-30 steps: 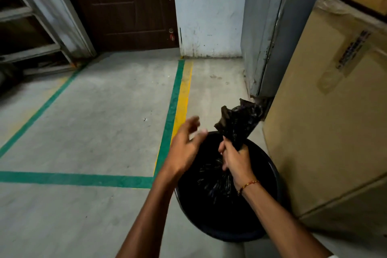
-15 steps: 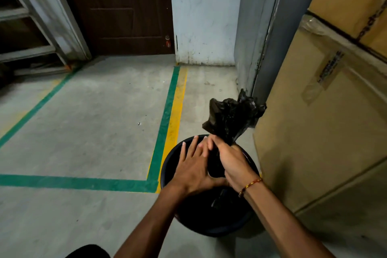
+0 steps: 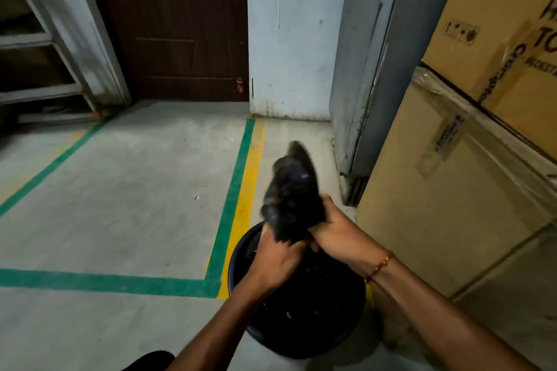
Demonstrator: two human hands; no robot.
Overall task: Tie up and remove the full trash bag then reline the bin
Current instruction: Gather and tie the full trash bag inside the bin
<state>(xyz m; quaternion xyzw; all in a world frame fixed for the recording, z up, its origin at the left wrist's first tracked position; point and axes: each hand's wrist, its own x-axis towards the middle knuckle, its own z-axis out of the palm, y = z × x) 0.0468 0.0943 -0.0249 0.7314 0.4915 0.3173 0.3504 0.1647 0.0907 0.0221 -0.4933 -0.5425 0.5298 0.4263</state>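
A round dark bin (image 3: 241, 253) stands on the concrete floor at the lower middle. It holds a black trash bag (image 3: 304, 304) whose gathered top (image 3: 291, 190) sticks up above the rim, blurred by motion. My left hand (image 3: 275, 262) grips the bag's neck from the left and below. From the right, my right hand (image 3: 337, 235), with a thread band on its wrist, grips the same neck. Both hands are closed on the bunched plastic over the bin's mouth.
Stacked cardboard boxes (image 3: 470, 159) stand right beside the bin. A grey metal panel (image 3: 370, 69) and a white wall (image 3: 289, 39) lie behind, a brown door (image 3: 171, 24) at the back, metal shelving (image 3: 36, 45) at the left. Green and yellow floor lines (image 3: 238, 190) run left of the bin.
My left hand, open and apart a second ago, has closed on the bag's neck beside my right hand. The gathered top has swung left and blurs with motion.
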